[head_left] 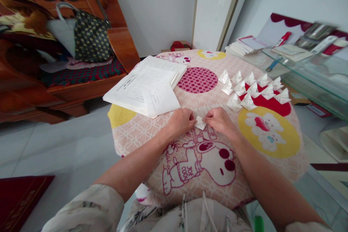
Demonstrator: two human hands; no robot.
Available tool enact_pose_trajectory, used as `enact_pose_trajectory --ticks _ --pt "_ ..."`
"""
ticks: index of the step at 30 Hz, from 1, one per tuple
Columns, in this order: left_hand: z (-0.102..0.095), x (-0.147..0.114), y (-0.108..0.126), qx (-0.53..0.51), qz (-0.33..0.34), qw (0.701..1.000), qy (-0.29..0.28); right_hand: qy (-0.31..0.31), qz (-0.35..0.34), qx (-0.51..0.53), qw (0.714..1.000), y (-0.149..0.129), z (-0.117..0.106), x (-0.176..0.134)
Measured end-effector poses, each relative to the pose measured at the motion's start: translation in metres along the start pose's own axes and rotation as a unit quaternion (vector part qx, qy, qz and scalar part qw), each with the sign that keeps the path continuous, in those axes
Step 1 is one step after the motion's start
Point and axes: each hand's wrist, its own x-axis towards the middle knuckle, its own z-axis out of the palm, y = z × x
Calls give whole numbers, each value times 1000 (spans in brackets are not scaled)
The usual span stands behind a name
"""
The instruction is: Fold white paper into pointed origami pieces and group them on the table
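Between my two hands is a small folded piece of white paper (200, 123), just above the printed tablecloth (152, 145). My left hand (182, 120) pinches its left corner with thumb and fingers. On the opposite corner, my right hand (219, 119) has a matching pinch. Several folded paper pieces (240, 87) with pointed tips stand in rows at the right side of the table. A stack of printed paper sheets (130, 88) lies to the left, with a smaller sheet (160, 99) on top.
A wooden bench (116, 47) with a patterned bag (92, 36) stands at the left. Close on the right is a glass shelf (307, 69) holding a red marker (283, 38) and papers. A white pillar (213, 11) rises behind the table.
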Motion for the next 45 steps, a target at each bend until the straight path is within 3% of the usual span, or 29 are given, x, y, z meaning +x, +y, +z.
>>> enact_pose_trajectory --ticks 3,10,15,19,22,26,30,45 --pt "1 4 -1 -46 17 999 6 -1 -2 1 1000 0 0 -1" --pt "-1 22 -1 -137 -15 989 -45 -9 -1 30 1000 5 0 -4" --pt "0 21 -5 -236 4 970 -66 -21 -1 159 987 16 -1 -5" --pt "0 14 -8 -367 23 930 -25 26 -7 286 958 24 -5 -6" --pt "-2 12 -7 -438 33 898 26 20 -38 337 941 21 -9 -8" --pt "-3 11 -4 -459 32 887 45 30 -84 355 930 13 -11 -12" --pt "-2 9 -3 -477 40 877 46 60 -77 367 925 10 -9 -14" --pt "-6 3 0 -504 60 861 41 67 -74 390 916 5 -10 -18"
